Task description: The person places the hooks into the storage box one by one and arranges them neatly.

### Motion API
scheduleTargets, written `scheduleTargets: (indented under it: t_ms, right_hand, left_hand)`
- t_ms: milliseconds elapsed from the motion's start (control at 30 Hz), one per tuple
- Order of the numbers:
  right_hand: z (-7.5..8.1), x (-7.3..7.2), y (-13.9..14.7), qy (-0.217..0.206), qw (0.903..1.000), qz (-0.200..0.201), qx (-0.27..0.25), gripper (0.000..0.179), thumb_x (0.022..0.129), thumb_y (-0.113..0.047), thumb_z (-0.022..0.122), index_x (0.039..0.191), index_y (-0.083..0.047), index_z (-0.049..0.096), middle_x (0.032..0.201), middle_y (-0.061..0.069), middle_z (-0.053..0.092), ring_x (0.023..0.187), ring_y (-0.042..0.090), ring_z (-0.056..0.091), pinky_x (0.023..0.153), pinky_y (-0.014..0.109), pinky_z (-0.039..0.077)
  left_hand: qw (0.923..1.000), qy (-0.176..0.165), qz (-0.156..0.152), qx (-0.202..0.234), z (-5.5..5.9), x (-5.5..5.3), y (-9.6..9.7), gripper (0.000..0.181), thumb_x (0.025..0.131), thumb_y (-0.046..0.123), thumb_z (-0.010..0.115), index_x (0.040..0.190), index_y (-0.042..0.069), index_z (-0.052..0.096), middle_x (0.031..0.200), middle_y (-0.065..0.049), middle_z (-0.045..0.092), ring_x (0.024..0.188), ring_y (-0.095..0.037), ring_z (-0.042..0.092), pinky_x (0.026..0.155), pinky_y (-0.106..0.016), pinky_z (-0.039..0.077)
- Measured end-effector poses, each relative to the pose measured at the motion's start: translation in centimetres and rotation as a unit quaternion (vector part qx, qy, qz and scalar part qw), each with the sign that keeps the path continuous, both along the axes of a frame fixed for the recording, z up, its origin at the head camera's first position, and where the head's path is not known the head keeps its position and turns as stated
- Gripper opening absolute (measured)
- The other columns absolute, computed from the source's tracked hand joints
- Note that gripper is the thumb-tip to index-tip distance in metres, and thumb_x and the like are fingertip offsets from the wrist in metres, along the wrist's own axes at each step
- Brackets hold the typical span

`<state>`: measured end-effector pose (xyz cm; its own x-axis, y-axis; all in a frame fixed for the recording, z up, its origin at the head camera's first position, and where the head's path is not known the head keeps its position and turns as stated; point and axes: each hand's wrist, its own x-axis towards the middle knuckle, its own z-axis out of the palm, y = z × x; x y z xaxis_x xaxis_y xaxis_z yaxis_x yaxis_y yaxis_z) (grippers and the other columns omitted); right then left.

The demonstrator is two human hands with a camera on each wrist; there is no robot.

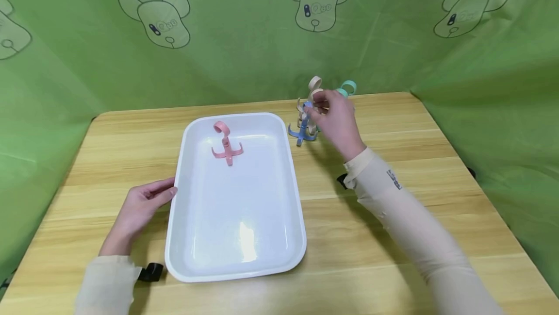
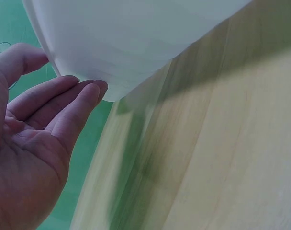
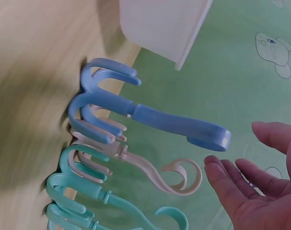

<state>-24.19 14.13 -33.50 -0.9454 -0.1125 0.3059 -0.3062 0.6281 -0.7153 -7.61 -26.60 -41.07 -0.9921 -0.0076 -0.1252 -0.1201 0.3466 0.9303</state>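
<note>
My left hand (image 1: 141, 208) is at the left side of a white tray (image 2: 112, 38), fingertips against its outer wall and thumb at the rim. My right hand (image 1: 338, 118) reaches over a cluster of plastic hanging hooks, each with a curled top and several prongs. Nearest to it is a blue hook (image 3: 174, 122), standing upright on its prongs. In the right wrist view, the thumb and fingers are spread around the blue hook's curled end, with a gap showing. Behind it stand a beige hook (image 3: 152, 175) and mint green hooks (image 3: 126, 203). A pink hook (image 1: 227, 147) stands inside the tray.
The tray rests on a wooden table (image 1: 384, 208), left of the hook cluster. A green curtain (image 1: 244, 62) with printed bear heads hangs along the table's back edge and both sides.
</note>
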Motion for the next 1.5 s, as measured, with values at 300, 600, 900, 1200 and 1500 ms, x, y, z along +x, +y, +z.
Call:
scheduleTargets:
  t_ms: [300,600,900,1200,1500]
  right_hand:
    - [-1.0,0.0,-0.3,-0.002,0.9993,-0.021,0.029,0.034,0.090,-0.012,0.072,0.119,0.005,0.061,0.108,0.016,0.066,0.099,0.026,0.063,0.085,0.033,0.054]
    - [-1.7,0.0,-0.7,0.003,0.9992,-0.024,0.031,0.032,0.091,-0.007,0.071,0.119,0.005,0.062,0.106,0.016,0.067,0.096,0.026,0.064,0.082,0.033,0.055]
    - [-2.1,-0.1,-1.0,0.031,0.9987,-0.033,0.024,0.030,0.091,-0.005,0.068,0.119,0.006,0.064,0.102,0.018,0.069,0.092,0.027,0.066,0.075,0.035,0.057]
    - [-1.4,0.3,-0.8,0.015,0.9993,-0.029,0.016,0.031,0.092,-0.005,0.066,0.121,0.005,0.063,0.105,0.017,0.068,0.095,0.026,0.065,0.076,0.033,0.057]
    - [0.0,0.8,-0.6,0.046,0.9983,-0.027,0.025,0.028,0.091,-0.004,0.068,0.118,0.004,0.065,0.107,0.017,0.068,0.096,0.026,0.066,0.078,0.033,0.057]
  left_hand:
    - [1.0000,-0.003,0.001,0.003,0.3,0.0,0.0,0.051,0.096,0.028,0.066,0.131,-0.007,0.057,0.126,-0.021,0.061,0.104,0.000,0.060,0.086,-0.017,0.048]
    - [0.9999,-0.001,0.004,0.013,0.1,0.1,-0.1,0.048,0.096,0.024,0.066,0.131,-0.008,0.057,0.125,-0.021,0.062,0.102,0.000,0.060,0.086,-0.017,0.048]
    - [0.9999,-0.002,0.008,0.014,0.0,0.1,-0.1,0.049,0.096,0.026,0.067,0.131,-0.008,0.058,0.125,-0.020,0.062,0.102,0.000,0.061,0.086,-0.018,0.049]
    - [0.9997,0.001,0.009,0.021,-0.1,0.1,0.0,0.047,0.097,0.023,0.066,0.131,-0.008,0.057,0.126,-0.023,0.060,0.101,0.000,0.061,0.085,-0.018,0.049]
    - [0.9999,0.005,0.006,0.007,0.1,0.2,0.1,0.046,0.097,0.024,0.065,0.130,-0.008,0.058,0.125,-0.023,0.060,0.101,0.001,0.060,0.085,-0.017,0.049]
